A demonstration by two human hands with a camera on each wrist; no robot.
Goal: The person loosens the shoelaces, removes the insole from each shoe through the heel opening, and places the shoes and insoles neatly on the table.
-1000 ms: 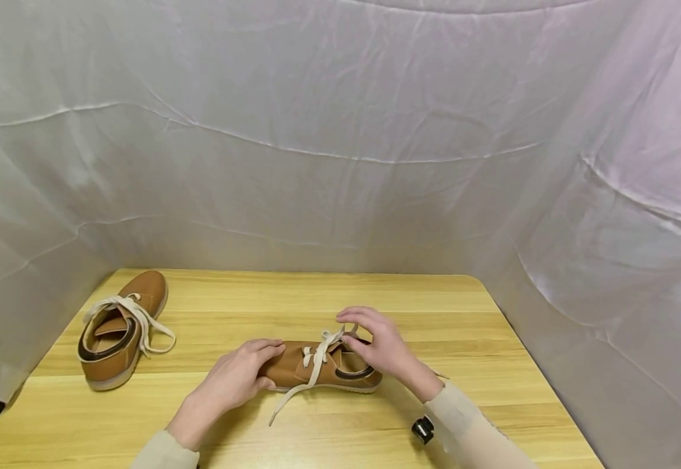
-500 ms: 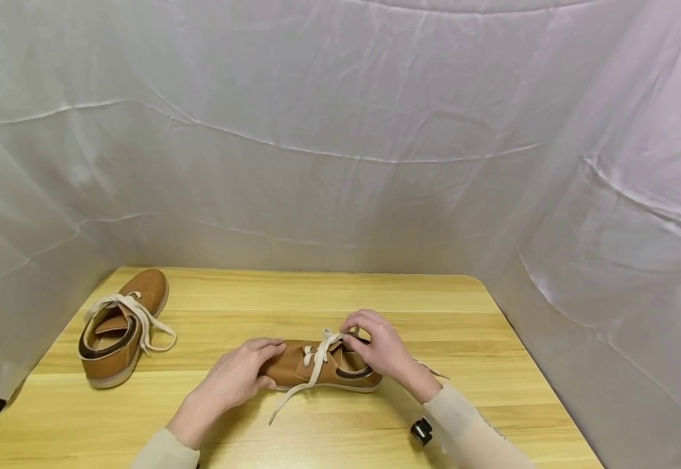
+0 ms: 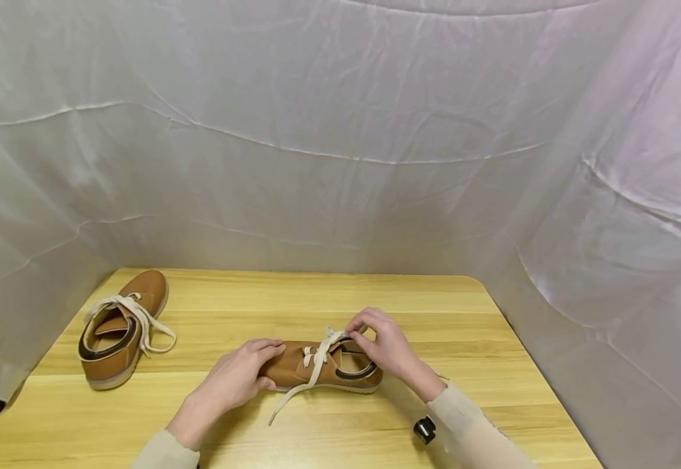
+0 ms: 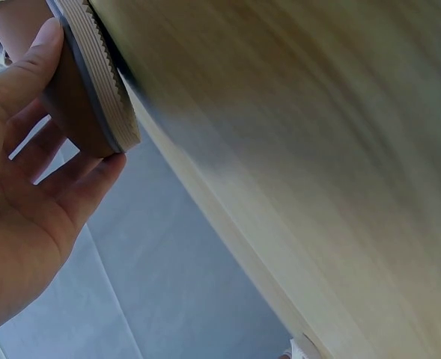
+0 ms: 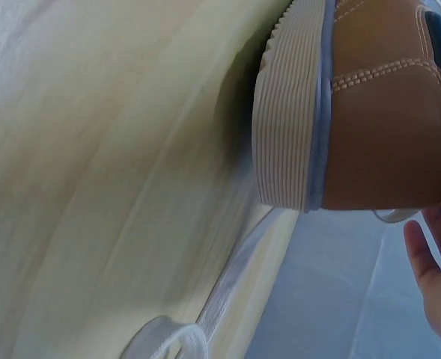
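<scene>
Shoe [image 3: 327, 375] (brown) between hands [image 3: 237, 374] [image 3: 386, 344] — left gripping toe [image 4: 84, 123], right pinching lace [image 3: 318, 359]

Well to the left of the grip and farther off, a second brown shoe [image 3: 124, 331] sits on its sole, toe pointing away, its pale laces [image 3: 140, 314] looping out on the side towards the grip. Beneath the grip spreads a streaky light wood table [image 3: 293, 299]. Creased grey cloth [image 3: 317, 195] rises beyond the grip and on either side
</scene>
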